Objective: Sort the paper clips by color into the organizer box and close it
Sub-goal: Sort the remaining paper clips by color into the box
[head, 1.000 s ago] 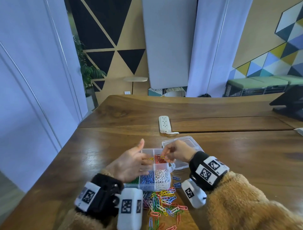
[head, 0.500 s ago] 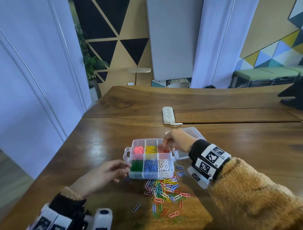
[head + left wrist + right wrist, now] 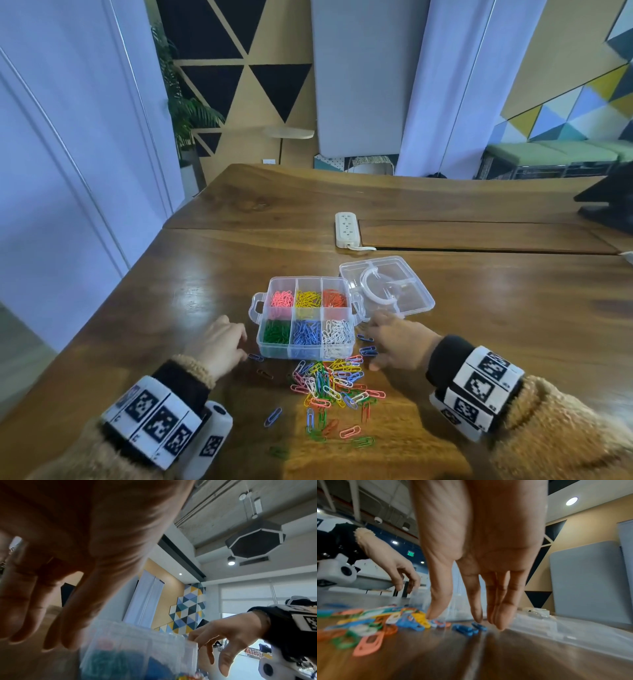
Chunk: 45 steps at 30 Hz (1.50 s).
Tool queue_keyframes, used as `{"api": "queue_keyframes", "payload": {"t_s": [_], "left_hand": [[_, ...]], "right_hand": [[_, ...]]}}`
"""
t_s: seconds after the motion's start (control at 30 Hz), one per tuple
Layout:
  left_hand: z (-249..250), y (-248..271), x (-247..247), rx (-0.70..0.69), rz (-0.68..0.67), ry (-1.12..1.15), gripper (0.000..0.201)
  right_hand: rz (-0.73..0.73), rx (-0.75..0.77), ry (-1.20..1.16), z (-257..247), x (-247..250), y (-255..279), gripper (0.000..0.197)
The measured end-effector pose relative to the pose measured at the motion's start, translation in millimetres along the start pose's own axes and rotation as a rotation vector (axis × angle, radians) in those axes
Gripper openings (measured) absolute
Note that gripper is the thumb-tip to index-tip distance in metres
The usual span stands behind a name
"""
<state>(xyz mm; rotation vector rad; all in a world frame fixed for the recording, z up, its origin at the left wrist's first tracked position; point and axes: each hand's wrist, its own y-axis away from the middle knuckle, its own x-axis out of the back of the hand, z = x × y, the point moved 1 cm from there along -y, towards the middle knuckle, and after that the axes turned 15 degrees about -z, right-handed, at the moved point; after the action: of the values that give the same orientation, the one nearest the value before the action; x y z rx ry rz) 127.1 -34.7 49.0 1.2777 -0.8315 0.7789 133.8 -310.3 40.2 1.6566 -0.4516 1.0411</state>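
My left hand (image 3: 222,346) is low over the desk (image 3: 479,308) just left of the organizer box (image 3: 306,351), fingers loosely curled, grip released, holding nothing. From the left wrist view the fingertips (image 3: 54,639) hang close to the box's near left wall; cannot tell if they touch it. My right hand (image 3: 399,342) is just right of the box, palm down, fingers straight and pointing down at the desk, grip released, nothing in it. In the right wrist view the fingertips (image 3: 500,622) are right at the wood beside two loose blue clips (image 3: 467,628); whether they touch them is unclear.

Box sits open on the desk, six compartments: back row pink clips (image 3: 282,298), yellow clips (image 3: 308,298), red clips (image 3: 334,298); front row green clips (image 3: 276,332), blue clips in the middle, white clips (image 3: 338,334). Clear lid (image 3: 387,284) lies flat on the desk to the box's right rear, touching or nearly touching the box's right handle, underside up.

Unsorted mixed pile of paper clips (image 3: 330,383) on the desk just in front of the box, between my hands. Strays around it: one blue clip (image 3: 273,416) off to the left front, a few more near the front edge of the pile.

White power strip (image 3: 347,229) farther back on the desk, well apart from the box.
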Motion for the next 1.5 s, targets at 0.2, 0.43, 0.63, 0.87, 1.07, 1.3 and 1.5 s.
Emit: {"api": "queue_keyframes", "payload": {"t_s": [0.2,0.43,0.63,0.87,1.07,1.3,1.5], "left_hand": [[-5.2,1.7,-15.0,-0.153,-0.136,0.032,0.052],[14.9,22.3,-31.1,-0.26,-0.248,0.059,0.072],[28.4,23.9,-26.4,-0.253,-0.226,0.006,0.089],[27.4,22.5,-28.8,-0.241,-0.297,-0.062,0.117],[57.2,16.0,-33.8,-0.25,-0.301,-0.179,0.105],[38.0,26.3,-32.5,-0.093,-0.336,-0.273,0.12],[11.2,36.4,-29.6,-0.055,-0.146,-0.222,0.127]], "right_hand": [[0.038,0.094,0.057,-13.4,-9.0,9.9,0.057],[0.026,0.215,0.053,-45.2,-22.7,23.0,0.054],[0.016,0.245,0.046,-59.1,-7.0,18.4,0.075],[0.001,0.266,0.19,-61.4,-14.4,17.0,0.069],[-0.018,0.291,0.146,-57.6,-13.3,21.0,0.061],[-0.046,0.219,0.076,-38.1,-15.3,35.1,0.077],[-0.038,0.149,0.031,-41.4,-27.3,39.7,0.103]]}}
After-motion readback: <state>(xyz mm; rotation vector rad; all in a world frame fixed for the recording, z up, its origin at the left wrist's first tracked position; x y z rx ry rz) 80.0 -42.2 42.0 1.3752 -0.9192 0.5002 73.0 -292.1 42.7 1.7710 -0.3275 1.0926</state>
